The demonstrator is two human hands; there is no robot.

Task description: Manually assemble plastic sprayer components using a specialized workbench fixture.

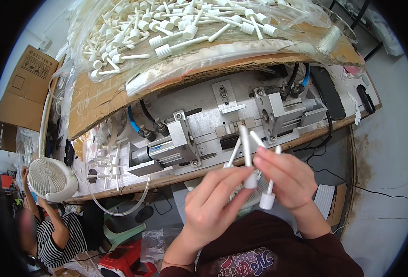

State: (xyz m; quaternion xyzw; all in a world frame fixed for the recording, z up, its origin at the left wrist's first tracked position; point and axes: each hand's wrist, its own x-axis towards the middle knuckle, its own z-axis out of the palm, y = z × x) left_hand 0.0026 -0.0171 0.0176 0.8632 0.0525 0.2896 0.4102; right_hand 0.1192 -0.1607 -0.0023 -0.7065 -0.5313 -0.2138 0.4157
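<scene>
In front of my body, both hands are closed on white plastic caps with long stems. My left hand [215, 196] pinches a white stemmed cap [247, 154] that stands nearly upright, its stem pointing toward the machine. A second stem slants up beside it from the same fingers. Close by on the right, my right hand [289, 177] grips another white stemmed cap [267, 200], its cap end hanging below the fingers. One more stem pokes up past the right fingertips. The fingers hide how many pieces each hand has. Just beyond lies the metal clamping fixture [227, 129].
A cardboard sheet [88, 111] above the bench carries a plastic-lined heap of white stemmed caps [176, 23]. Two pneumatic cylinders [160, 154] flank the fixture. A white fan [53, 179] stands at left, near another person [58, 231]. A black phone [328, 92] lies at right.
</scene>
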